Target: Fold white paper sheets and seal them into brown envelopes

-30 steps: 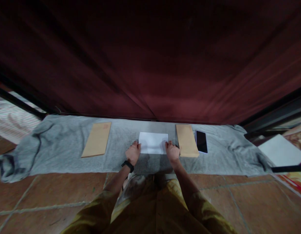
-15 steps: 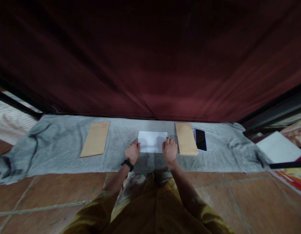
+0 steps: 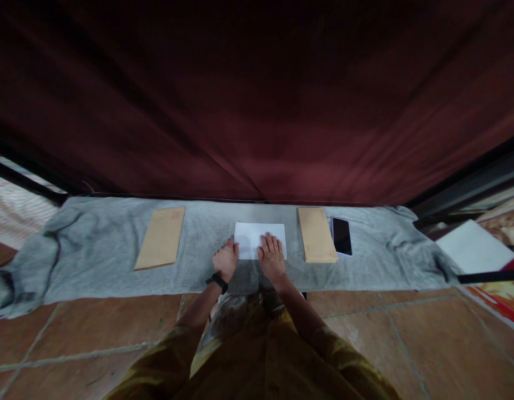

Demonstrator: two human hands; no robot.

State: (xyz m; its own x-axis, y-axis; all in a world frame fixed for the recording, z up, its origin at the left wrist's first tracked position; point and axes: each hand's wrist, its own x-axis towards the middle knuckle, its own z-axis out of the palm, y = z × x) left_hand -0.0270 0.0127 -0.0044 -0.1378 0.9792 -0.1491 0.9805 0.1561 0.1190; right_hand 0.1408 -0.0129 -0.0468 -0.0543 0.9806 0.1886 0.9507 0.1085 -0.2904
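Note:
A white sheet of paper (image 3: 248,233), perhaps folded, lies flat in front of me on the grey cloth. My left hand (image 3: 226,260), with a dark band on its wrist, holds the sheet's left edge with curled fingers, the thumb on the paper. Fingers stretched, my right hand (image 3: 272,258) rests flat on the right half of the sheet and covers part of it. Close by on the right lies a stack of brown envelopes (image 3: 317,236). Farther off to the left is another brown envelope (image 3: 160,238), slightly turned, with a small reddish mark near its top.
A phone (image 3: 342,236) with a dark screen lies just right of the envelope stack. The grey cloth (image 3: 102,244) covers the long, narrow surface and is rumpled at both ends. Behind it hangs a dark red curtain (image 3: 257,139). Dark metal bars (image 3: 469,186) stand at either side.
My right hand has left the sheet's right edge and moved left onto the paper, its fingers now spread flat. My left hand stays at the left edge.

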